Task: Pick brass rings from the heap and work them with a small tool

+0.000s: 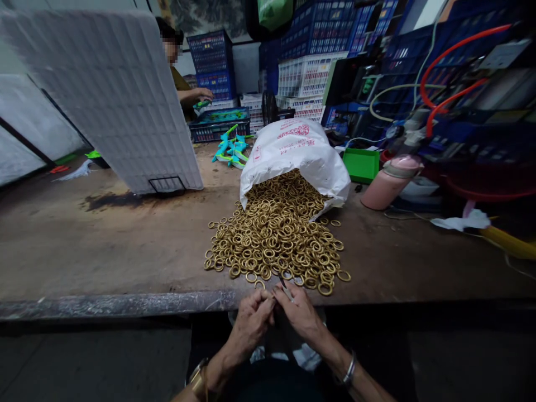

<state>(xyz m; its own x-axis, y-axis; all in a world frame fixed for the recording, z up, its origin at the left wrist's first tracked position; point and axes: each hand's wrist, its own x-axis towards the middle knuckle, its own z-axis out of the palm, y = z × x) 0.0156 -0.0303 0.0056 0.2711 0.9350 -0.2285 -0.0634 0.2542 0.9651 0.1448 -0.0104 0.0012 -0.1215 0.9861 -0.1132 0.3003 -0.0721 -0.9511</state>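
A heap of brass-coloured rings (276,237) spills from a white sack (295,153) lying on its side on the worn brown table (104,245). My left hand (251,321) and my right hand (299,312) meet just below the table's front edge, fingers curled and pinched together. A thin metal piece (285,289) pokes up between them, held by my right fingers. What the left fingers pinch is too small to make out. The nearest loose rings lie a little beyond my fingertips.
A large white gridded panel (113,95) leans at the back left. A pink bottle (387,181), a green box (360,164), red hoses and stacked blue and white crates stand at the right and back. Another person (184,84) works at the far side, by teal toys (230,151).
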